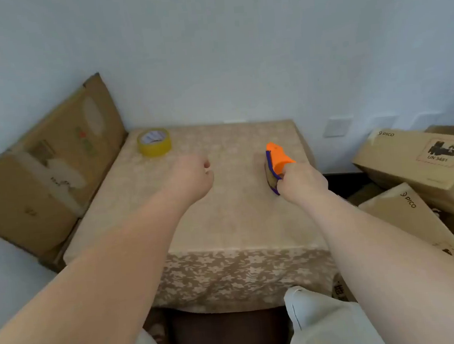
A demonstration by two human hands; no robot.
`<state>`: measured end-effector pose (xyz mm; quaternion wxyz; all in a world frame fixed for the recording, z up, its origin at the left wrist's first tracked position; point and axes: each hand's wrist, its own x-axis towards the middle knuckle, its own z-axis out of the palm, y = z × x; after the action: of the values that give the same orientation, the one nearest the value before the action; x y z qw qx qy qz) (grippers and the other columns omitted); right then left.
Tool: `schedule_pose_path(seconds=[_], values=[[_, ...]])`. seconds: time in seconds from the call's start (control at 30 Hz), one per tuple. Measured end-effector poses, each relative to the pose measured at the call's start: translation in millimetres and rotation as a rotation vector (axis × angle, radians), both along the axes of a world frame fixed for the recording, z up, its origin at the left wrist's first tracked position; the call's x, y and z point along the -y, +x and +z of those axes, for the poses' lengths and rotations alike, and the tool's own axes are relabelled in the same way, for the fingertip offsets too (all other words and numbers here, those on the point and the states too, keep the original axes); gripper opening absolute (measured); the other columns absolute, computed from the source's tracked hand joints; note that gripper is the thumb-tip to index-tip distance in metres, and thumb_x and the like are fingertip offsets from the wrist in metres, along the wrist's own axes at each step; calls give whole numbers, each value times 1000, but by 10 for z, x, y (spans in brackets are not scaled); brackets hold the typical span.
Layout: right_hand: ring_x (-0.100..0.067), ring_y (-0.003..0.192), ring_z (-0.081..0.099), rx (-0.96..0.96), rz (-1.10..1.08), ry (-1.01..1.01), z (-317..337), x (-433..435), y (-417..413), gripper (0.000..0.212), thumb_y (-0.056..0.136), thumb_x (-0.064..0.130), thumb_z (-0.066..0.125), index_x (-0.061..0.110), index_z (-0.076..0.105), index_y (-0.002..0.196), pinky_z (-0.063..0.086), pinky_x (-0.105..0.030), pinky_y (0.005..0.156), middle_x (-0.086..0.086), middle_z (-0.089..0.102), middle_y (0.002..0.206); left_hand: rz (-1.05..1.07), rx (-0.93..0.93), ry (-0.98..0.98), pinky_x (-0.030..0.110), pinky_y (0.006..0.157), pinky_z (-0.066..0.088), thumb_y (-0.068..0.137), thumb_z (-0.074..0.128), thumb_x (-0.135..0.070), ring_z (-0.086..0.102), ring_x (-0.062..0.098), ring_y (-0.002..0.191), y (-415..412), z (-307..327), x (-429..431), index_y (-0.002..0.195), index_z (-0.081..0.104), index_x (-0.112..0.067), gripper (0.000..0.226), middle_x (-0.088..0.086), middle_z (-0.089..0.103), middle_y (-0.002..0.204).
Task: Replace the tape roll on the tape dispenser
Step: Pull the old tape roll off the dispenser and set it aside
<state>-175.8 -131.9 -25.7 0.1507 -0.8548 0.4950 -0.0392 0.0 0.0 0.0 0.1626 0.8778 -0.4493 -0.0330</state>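
Two bare forearms reach out over a small table (225,227) draped in a beige cloth with a pale flower pattern, set against a light wall. Leaning at the table's left edge is a large, worn cardboard box (47,173) with torn labels. Off the right side lies a heap of brown cartons (417,160), at least two printed with "PICO" and one carrying a "UN 3481" mark.

On the table, the left hand (190,177) hangs just above the cloth near the middle, its fingers curled in loosely toward the palm with nothing visible between them. The right hand (303,181) is wrapped around the near end of the orange and purple tape dispenser (277,162), fingers closed on its body; the dispenser stands on the right part of the tabletop with its orange nose pointing away. What looks like a brownish roll sits low in it, though the blur keeps that uncertain.

Smallest of all, a yellowish tape roll (154,142) lies flat at the far left corner, well apart from both hands.
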Motion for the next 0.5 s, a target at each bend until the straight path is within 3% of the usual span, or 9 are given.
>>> schedule_pose_path(seconds=[0.1,0.2,0.3,0.4,0.5], values=[[-35,101,59,-36,-12,-3,-144,111,27,48,85,14,48,17,44,133,44,-33,71,-13,61,110,3,-36,37,39,90,49,85,52,-29,59,30,108,45,-164,135,116,63,-15,35,9,67,113],[-33,99,57,-92,4,-1,-302,218,89,32,87,15,49,9,55,117,48,-36,77,-12,61,106,12,-77,87,36,89,49,86,51,-31,58,28,110,34,-290,236,118,61,-19,35,6,66,116],[-32,102,57,-124,34,65,-410,300,153,35,90,14,50,9,51,125,49,-39,81,-14,59,110,10,-95,101,35,89,49,87,49,-32,59,26,109,63,-408,321,120,60,-20,36,5,66,117],[-33,102,60,-128,36,91,-492,317,191,27,92,10,48,8,54,119,50,-42,85,-14,62,110,-6,-128,122,36,90,50,87,49,-32,59,26,109,52,-504,379,118,61,-21,35,5,66,116],[-31,98,60,-121,31,94,-512,320,207,27,92,7,46,8,50,118,52,-42,80,-13,59,107,-35,-152,151,35,90,50,86,50,-32,59,26,109,49,-580,426,117,62,-21,35,6,66,117]])
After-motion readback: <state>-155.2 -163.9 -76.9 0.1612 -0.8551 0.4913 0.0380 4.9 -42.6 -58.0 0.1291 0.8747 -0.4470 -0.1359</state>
